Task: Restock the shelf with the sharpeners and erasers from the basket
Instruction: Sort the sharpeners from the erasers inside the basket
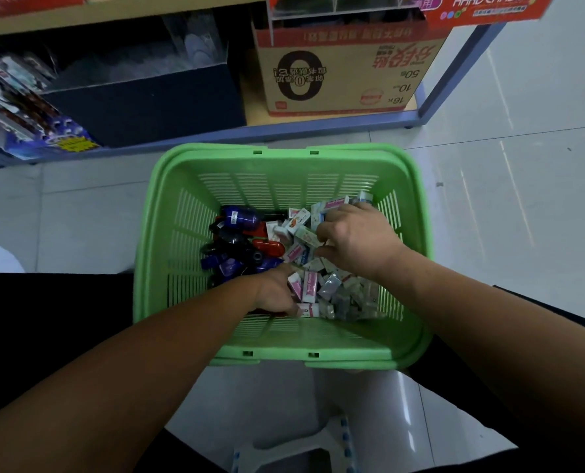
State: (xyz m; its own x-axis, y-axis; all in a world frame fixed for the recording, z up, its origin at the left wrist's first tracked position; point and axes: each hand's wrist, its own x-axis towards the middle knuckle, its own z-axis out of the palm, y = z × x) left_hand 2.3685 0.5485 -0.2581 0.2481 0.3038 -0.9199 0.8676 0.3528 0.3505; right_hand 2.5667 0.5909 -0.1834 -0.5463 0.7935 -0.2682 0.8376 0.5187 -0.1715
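Green plastic basket [188, 233] on the pale floor tiles, just before the bottom shelf [216, 138]. Stock is still heavy: erasers [318, 285] in small wrapped packs heaped on its right side, sharpeners [240, 240], blue, black and red, piled on its left. By that load the restocking looks early; nothing in hand has reached a shelf yet, sharpeners untouched. Both hands are down in the eraser heap. Left hand [274, 291] at the near wall, fingers curled round a few erasers. Right hand [356, 240] farther in, fingers bent down into the packs; whether they hold any, cannot tell, since the fingertips are buried. A red eraser display box [489, 5] is cut off by the top edge, its contents out of view. Cardboard carton [339, 73] below, print upside down. Lower left shelf dim, packets blurred.
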